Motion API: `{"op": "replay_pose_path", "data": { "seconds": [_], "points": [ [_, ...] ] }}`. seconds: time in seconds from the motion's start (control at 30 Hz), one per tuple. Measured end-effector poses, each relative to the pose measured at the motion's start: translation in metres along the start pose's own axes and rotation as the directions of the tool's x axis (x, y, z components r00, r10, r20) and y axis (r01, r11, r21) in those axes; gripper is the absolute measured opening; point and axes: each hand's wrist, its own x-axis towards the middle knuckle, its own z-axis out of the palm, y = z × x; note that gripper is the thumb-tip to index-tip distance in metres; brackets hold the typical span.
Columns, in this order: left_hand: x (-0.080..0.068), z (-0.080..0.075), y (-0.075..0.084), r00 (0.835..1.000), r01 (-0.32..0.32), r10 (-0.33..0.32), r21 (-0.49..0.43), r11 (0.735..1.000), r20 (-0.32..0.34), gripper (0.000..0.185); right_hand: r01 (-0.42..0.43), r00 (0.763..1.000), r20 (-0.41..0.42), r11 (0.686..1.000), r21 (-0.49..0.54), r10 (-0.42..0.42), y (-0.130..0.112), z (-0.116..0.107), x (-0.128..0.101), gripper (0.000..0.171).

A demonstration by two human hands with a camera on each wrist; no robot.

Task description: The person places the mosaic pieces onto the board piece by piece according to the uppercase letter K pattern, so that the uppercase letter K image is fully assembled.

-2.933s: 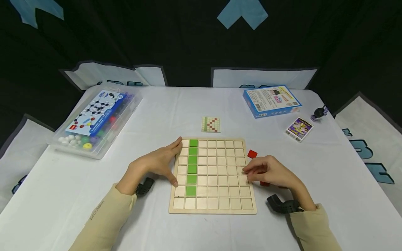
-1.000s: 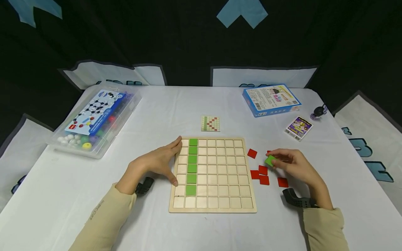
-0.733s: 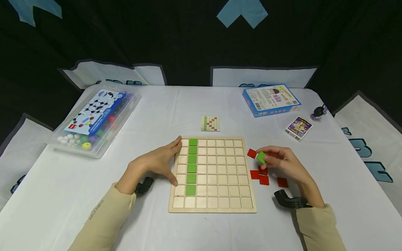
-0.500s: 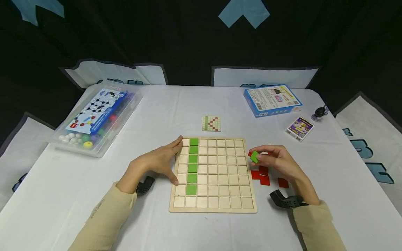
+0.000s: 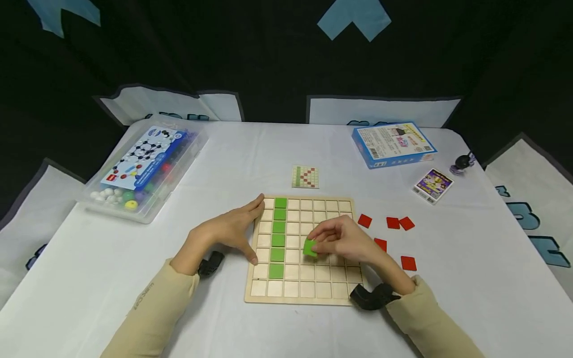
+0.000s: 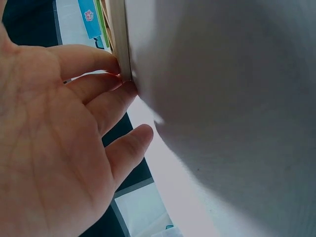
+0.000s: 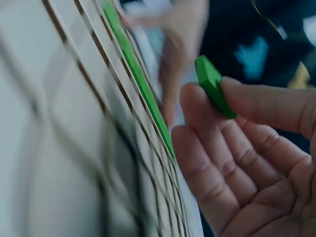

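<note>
In the head view, the right hand pinches a bright green square tile over the middle of a pale wooden grid board, right of its column of six green squares. The left hand, fingers extended and spread, touches the board's left edge. In the left wrist view, its fingertips meet that edge. In the right wrist view, the tile sits between thumb and fingertip, apart from the board.

Black cloth backdrop, pale blue angular shapes above, dark-edged white panels below, white-covered table in front
</note>
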Motion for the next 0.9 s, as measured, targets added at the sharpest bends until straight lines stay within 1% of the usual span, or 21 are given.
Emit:
{"op": "replay_pose_path", "data": {
  "seconds": [0.13,0.23,0.3,0.33,0.43,0.57,0.63,0.67,0.83,0.9],
  "points": [
    [0.004,-0.001,0.001,1.000,0.000,0.001,0.012,1.000,-0.007,0.136,0.021,0.993,0.115,0.999,-0.049,-0.015,-0.012,0.032,0.011,0.019],
    [0.005,-0.002,0.002,1.000,-0.001,0.002,0.009,1.000,-0.009,0.136,0.057,0.990,0.138,0.988,-0.145,-0.037,-0.018,0.051,0.016,0.018],
    [0.005,-0.001,0.001,1.000,0.000,0.000,0.006,1.000,-0.009,0.135,0.093,0.989,0.136,0.970,-0.223,-0.063,-0.019,0.063,0.016,0.016],
    [0.004,0.000,0.001,1.000,0.002,-0.002,0.003,1.000,-0.009,0.135,0.113,0.988,0.136,0.958,-0.264,-0.079,-0.020,0.068,0.015,0.016],
    [0.001,0.002,0.000,1.000,0.006,-0.006,-0.007,1.000,-0.009,0.134,0.184,0.980,0.139,0.903,-0.388,-0.139,-0.021,0.081,0.011,0.015],
    [-0.001,0.004,-0.002,1.000,-0.014,0.014,0.000,1.000,-0.018,0.135,0.290,0.957,0.153,0.801,-0.523,-0.246,-0.023,0.092,0.005,0.018],
    [0.000,0.004,-0.003,0.999,-0.020,0.021,0.006,1.000,-0.024,0.135,0.318,0.947,0.156,0.769,-0.555,-0.279,-0.022,0.094,0.003,0.018],
    [0.000,0.004,-0.003,0.999,-0.023,0.024,0.007,1.000,-0.026,0.134,0.322,0.946,0.158,0.760,-0.564,-0.284,-0.022,0.095,0.003,0.018],
    [0.001,0.003,-0.004,0.999,-0.025,0.024,-0.020,0.999,-0.027,0.134,0.320,0.947,0.200,0.757,-0.570,-0.250,-0.023,0.094,0.001,0.017],
    [0.001,0.003,-0.003,0.999,-0.030,0.029,-0.022,0.999,-0.030,0.134,0.333,0.943,0.221,0.743,-0.580,-0.249,-0.023,0.093,0.001,0.017]
  ]
}}
